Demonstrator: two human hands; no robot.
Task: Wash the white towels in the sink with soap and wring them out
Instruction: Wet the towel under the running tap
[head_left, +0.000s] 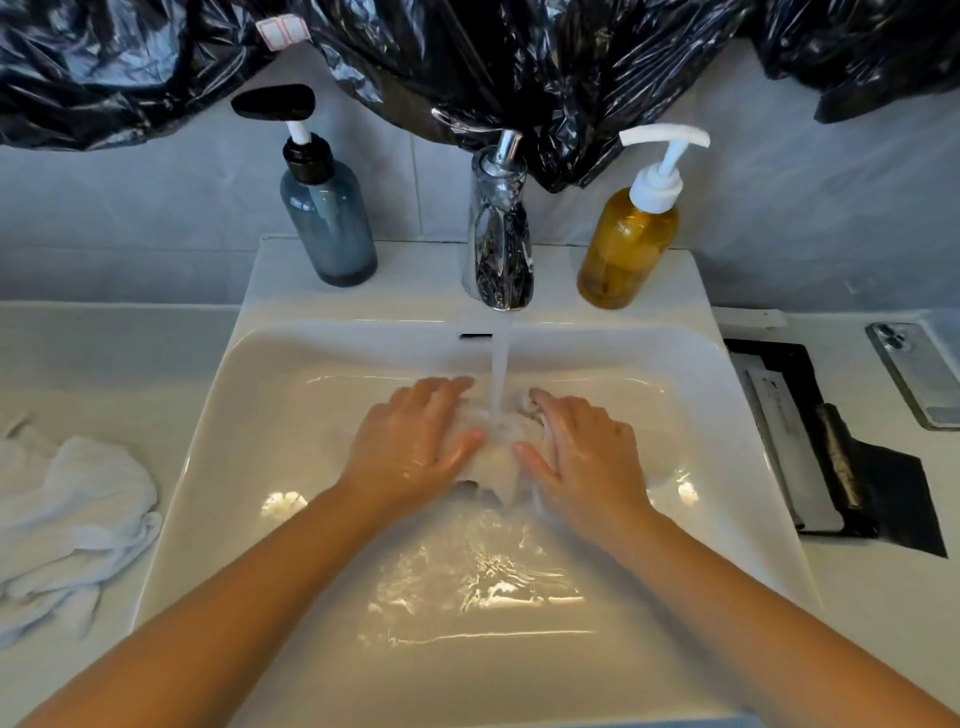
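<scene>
Left hand (415, 441) and right hand (587, 457) lie flat, fingers extended and a little apart, pressing either side of a wet white towel (496, 454) on the floor of the sink (249, 364), beneath the stream from the faucet (501, 234). A second white towel (67, 514) lies crumpled on the counter (104, 353) left of the basin. A grey-blue pump bottle (330, 223) and an amber pump bottle (626, 249) flank the faucet.

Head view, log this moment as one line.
left hand: pressing towel | right hand: pressing towel | tap: running onto towel | sink: water pooled | other towels: heaped on counter, left
</scene>
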